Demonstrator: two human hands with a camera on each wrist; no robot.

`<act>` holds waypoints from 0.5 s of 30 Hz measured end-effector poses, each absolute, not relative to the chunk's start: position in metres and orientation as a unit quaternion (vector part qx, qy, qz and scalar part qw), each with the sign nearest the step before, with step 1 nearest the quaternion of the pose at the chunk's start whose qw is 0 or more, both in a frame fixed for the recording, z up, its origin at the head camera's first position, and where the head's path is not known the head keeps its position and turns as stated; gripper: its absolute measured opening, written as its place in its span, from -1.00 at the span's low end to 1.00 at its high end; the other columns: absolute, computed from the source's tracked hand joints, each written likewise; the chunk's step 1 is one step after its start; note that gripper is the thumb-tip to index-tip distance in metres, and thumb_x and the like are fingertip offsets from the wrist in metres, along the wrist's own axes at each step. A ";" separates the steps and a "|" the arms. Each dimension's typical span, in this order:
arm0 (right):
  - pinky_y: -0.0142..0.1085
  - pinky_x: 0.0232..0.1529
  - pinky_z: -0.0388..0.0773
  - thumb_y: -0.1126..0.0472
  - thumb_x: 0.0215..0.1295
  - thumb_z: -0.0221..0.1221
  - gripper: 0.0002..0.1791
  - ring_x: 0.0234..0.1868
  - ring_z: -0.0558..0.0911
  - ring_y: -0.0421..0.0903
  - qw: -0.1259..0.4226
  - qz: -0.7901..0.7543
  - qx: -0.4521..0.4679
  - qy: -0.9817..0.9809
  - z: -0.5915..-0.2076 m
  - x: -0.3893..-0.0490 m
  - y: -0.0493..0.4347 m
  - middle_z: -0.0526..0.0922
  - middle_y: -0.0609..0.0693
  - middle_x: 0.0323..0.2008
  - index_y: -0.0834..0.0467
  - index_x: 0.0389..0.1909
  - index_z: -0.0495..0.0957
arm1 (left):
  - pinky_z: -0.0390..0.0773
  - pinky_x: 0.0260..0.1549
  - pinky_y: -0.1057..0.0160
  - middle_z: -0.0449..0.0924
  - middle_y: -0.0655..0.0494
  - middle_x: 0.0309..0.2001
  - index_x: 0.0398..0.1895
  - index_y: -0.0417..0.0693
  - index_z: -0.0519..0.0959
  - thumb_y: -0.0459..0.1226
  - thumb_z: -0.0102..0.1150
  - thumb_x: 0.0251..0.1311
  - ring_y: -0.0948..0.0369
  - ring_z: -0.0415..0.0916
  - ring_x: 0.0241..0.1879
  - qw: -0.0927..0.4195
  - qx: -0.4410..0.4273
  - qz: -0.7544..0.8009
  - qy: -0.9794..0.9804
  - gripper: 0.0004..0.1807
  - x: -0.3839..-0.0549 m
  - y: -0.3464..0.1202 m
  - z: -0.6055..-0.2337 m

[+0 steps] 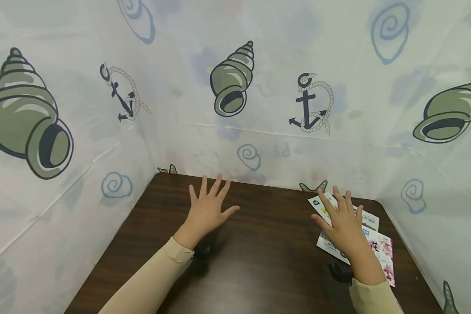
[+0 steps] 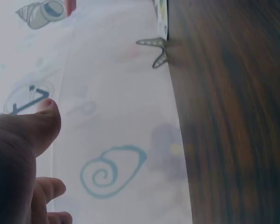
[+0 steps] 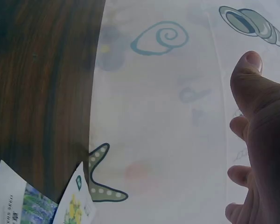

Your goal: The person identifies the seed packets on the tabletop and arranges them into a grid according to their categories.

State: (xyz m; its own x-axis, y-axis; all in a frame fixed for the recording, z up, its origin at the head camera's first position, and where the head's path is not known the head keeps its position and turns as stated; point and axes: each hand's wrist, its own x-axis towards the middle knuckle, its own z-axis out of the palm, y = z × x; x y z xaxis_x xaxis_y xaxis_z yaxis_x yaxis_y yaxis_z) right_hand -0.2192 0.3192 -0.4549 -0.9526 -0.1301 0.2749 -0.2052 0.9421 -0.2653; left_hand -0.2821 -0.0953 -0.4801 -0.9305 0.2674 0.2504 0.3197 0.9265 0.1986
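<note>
At the right of the head view, the right grip point(image 1: 341, 226), spread and empty, is held directly in front of the flower-printed packets point(image 1: 385, 247), partly hiding them, and is much nearer to them than the left grip point(image 1: 206, 214), likewise spread and empty left of centre. The packets are laid overlapping on the dark bench point(image 1: 259, 244), the far packet point(image 1: 371, 219) being slanted lengthwise from upper left to lower right; beyond the bench's far edge, a shell-printed curtain point(image 1: 271, 152) is seen.
</note>
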 end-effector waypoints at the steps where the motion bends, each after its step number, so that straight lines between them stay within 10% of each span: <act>1: 0.72 0.49 -0.48 -0.40 0.60 0.07 -0.07 0.75 -0.37 0.51 0.128 0.148 0.087 -0.977 -0.456 -0.219 0.318 -0.19 0.30 0.79 -0.25 0.81 -0.06 | -0.41 0.56 -0.66 -0.20 0.09 0.83 0.82 0.41 -0.07 0.52 -0.03 0.41 -0.30 -0.47 0.77 0.110 -0.152 -0.119 -0.975 0.05 -0.281 -0.092 -0.481; 15: 0.74 0.48 -0.43 -0.36 0.56 0.17 -0.06 0.74 -0.31 0.56 0.120 0.183 0.077 -0.973 -0.484 -0.208 0.315 -0.11 0.31 0.78 -0.27 0.80 -0.01 | -0.37 0.57 -0.66 -0.16 0.07 0.83 0.81 0.43 -0.05 0.53 -0.04 0.40 -0.31 -0.42 0.77 0.093 -0.192 -0.141 -0.967 0.04 -0.267 -0.048 -0.505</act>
State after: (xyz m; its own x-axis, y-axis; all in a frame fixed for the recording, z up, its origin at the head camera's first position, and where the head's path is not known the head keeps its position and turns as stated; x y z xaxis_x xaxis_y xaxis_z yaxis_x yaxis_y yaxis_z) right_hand -0.2083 0.3147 -0.4844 -0.9595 -0.1051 0.2612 -0.1930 0.9211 -0.3382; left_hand -0.2666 -0.0478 -0.5046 -0.9093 0.3447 0.2332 0.3970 0.8865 0.2377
